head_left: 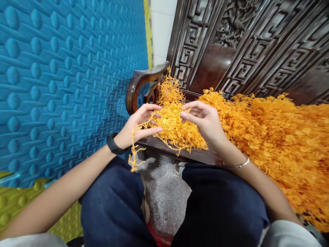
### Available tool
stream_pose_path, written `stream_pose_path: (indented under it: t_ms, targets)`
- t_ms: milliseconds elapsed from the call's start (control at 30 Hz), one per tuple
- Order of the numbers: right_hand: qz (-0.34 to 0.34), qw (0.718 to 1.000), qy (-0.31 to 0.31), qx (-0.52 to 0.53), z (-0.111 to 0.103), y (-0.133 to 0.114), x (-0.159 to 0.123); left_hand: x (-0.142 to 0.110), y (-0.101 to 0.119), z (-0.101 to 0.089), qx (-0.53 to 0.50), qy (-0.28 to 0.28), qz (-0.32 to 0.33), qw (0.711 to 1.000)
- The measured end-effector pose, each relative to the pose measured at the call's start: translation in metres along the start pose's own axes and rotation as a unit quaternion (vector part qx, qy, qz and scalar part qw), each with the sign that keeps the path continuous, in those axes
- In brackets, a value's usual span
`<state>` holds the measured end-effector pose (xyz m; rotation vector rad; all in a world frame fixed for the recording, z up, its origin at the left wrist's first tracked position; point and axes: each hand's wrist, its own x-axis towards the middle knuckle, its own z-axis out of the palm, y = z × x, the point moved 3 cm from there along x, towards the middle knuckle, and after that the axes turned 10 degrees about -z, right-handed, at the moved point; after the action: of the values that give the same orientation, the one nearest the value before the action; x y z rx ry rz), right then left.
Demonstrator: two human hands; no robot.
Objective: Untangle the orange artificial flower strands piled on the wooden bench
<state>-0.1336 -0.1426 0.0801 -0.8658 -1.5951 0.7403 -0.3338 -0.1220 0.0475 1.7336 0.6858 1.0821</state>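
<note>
My left hand (144, 121), with a black band at the wrist, has its thumb and fingers spread apart. A thin, branching orange strand (133, 149) lies across it between thumb and forefinger, one end dangling beside the wrist. Opposite it, my right hand (203, 118) is closed in a pinch on a small orange piece at its fingertips; whether this joins the draped strand I cannot make out. Beneath both hands lies a smaller heap of orange, plastic-looking branching pieces (177, 132) on a dark wooden seat (197, 155). Another strand end droops over the seat's front edge.
A large pile of similar orange pieces (277, 137) covers the seat to the right. Behind rises a carved dark wooden backrest (213, 68); a curved armrest (132, 91) stands at left. Blue textured foam matting (64, 85) fills the left side. Grey speckled floor (164, 192) shows between my knees.
</note>
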Motion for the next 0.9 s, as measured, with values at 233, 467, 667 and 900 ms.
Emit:
stream_pose_path:
  t_ms: [233, 467, 667, 900]
  targets:
    - [-0.123, 0.990, 0.013, -0.076, -0.008, -0.032, -0.008, -0.007, 0.009, -0.019, 0.002, 0.005, 0.115, 0.993]
    - [-0.206, 0.967, 0.018, -0.146, -0.007, -0.025, -0.005, -0.015, -0.002, -0.010, 0.111, -0.269, -0.024, 0.956]
    - [-0.178, 0.971, -0.064, -0.144, 0.000, -0.032, -0.008, -0.014, -0.004, -0.015, 0.045, -0.338, -0.046, 0.939]
    - [-0.145, 0.932, -0.295, -0.151, 0.029, -0.026, -0.013, -0.005, 0.004, 0.007, 0.195, -0.045, -0.065, 0.978]
